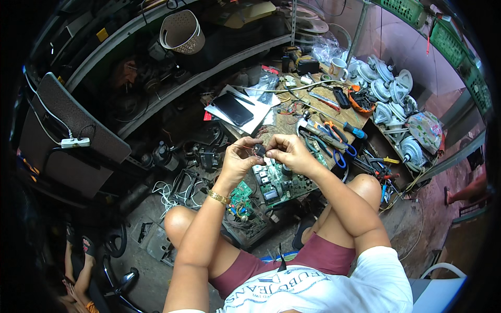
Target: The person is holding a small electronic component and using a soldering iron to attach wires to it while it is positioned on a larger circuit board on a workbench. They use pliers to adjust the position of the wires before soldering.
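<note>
My left hand (241, 156) and my right hand (287, 155) meet over the work, fingertips pinched on a small dark round component (259, 149) with thin reddish wire. Its detail is too small to make out. Just beneath them lies a large green circuit board (271, 190) with several components on it. A smaller green board (239, 194) with wires is to its left. Behind my hands, a black phone (233, 108) rests on papers (261, 112). Scissors with blue handles (342, 156), pliers (318, 136) and a screwdriver (349, 129) lie to the right.
A cluttered wooden bench (292, 96) holds a mug (338, 68). Piled white discs (383, 86) stand right. A dark padded panel (73, 130) with a power strip (74, 142) is left, white cables (172, 190) below. Other people's legs show lower left (83, 271) and far right (467, 190).
</note>
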Action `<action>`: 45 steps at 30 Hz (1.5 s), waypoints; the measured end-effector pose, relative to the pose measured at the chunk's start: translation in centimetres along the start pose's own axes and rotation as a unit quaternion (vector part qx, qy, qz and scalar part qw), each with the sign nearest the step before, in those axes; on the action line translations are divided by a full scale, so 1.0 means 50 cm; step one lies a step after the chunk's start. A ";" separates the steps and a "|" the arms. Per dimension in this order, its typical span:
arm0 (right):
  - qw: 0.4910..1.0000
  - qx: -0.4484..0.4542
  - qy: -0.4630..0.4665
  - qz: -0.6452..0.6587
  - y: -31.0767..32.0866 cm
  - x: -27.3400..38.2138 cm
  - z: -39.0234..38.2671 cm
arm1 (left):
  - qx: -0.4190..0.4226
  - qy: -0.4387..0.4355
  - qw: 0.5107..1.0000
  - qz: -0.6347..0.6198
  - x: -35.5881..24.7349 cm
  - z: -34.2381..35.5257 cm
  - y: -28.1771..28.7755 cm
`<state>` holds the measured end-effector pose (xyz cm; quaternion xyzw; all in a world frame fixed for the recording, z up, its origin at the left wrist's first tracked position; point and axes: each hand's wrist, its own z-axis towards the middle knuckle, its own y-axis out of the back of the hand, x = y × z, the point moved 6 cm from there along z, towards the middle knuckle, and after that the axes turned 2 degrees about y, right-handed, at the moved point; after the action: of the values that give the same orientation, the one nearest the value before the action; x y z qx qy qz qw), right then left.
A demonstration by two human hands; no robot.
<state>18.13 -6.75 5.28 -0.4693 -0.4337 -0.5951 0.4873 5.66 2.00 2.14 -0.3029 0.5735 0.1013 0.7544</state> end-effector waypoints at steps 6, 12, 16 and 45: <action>0.961 -0.084 0.092 -0.247 0.027 0.051 0.009 | -0.085 -0.086 0.958 0.258 -0.035 0.014 0.017; 0.869 -0.113 0.153 -0.457 -0.021 0.076 -0.008 | -0.112 -0.152 0.859 0.476 -0.080 0.005 -0.039; 0.974 -0.082 0.127 -0.166 -0.017 0.041 0.009 | -0.076 -0.015 0.992 0.105 -0.010 0.025 0.023; 0.952 -0.144 -0.078 -0.259 0.030 -0.042 -0.003 | -0.063 -0.055 0.989 0.126 -0.012 0.005 0.008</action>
<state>19.76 -6.75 3.30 -0.4507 -0.4866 -0.7188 0.2084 5.47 2.61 2.62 -0.2694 0.5572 0.2480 0.7453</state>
